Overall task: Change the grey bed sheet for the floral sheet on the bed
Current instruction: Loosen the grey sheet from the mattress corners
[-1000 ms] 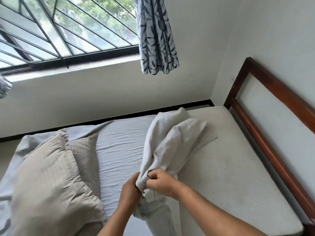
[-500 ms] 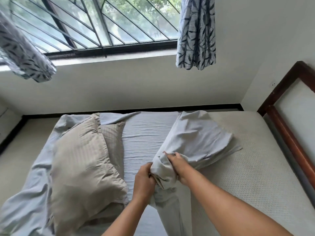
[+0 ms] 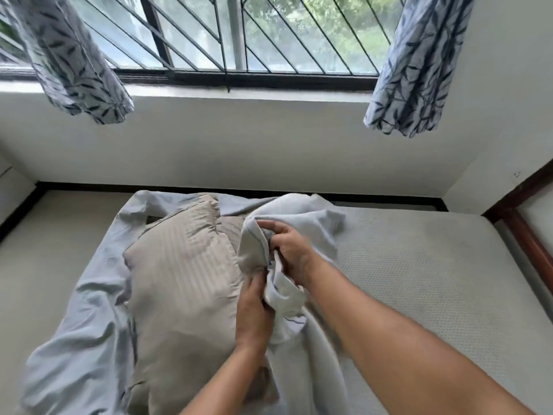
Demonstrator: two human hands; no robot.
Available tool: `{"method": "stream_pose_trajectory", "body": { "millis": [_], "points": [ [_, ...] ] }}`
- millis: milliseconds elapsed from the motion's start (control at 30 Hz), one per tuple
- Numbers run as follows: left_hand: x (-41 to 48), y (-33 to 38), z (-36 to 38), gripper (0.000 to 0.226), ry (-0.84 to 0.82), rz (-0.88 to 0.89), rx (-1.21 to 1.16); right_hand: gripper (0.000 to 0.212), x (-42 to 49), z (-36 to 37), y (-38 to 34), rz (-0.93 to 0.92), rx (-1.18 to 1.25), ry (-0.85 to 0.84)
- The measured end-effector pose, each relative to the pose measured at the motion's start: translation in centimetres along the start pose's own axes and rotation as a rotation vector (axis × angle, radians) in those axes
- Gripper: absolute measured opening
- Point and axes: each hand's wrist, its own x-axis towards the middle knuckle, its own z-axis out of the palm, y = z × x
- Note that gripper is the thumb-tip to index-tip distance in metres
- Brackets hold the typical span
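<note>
Head view, looking down the bed toward the window wall (image 3: 269,139). The grey sheet (image 3: 302,211) is pulled off the right part of the mattress (image 3: 419,280) and gathered into a bunch at mid-bed. Its rest lies rumpled under and left of the pillow (image 3: 185,280), its far edge near the dark strip at the foot of the wall. The left hand (image 3: 254,313) grips the lower part of the bunch, fingers (image 3: 257,283) curled into a fold. The right hand (image 3: 291,250) grips the bunch higher up, fingers (image 3: 269,227) clenched over a hemmed edge. The hands are close, with cloth between them, and the bunch touches the pillow's right edge. The bare mattress runs open to the wooden frame (image 3: 520,229) on the right. Two patterned curtains (image 3: 68,61) (image 3: 419,64) hang clear of the bed, either side of the barred window (image 3: 269,34).
</note>
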Motion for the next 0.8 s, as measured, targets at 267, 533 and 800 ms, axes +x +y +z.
{"method": "stream_pose_trajectory", "body": {
  "millis": [267,533,800],
  "points": [
    [3.9,-3.1,0.0,0.049,-0.262,0.033,0.143,0.05,0.7,-2.6,1.6,-0.022,-0.251,0.333],
    [1.1,-4.8,3.6,0.067,-0.75,-0.124,0.239,0.051,-2.1,-11.2,8.4,0.302,-0.612,0.429],
    [-1.5,-6.8,5.3,0.06,-0.889,-0.282,0.418,0.074,-4.4,-14.4,13.7,0.485,-0.811,0.2]
  ]
}}
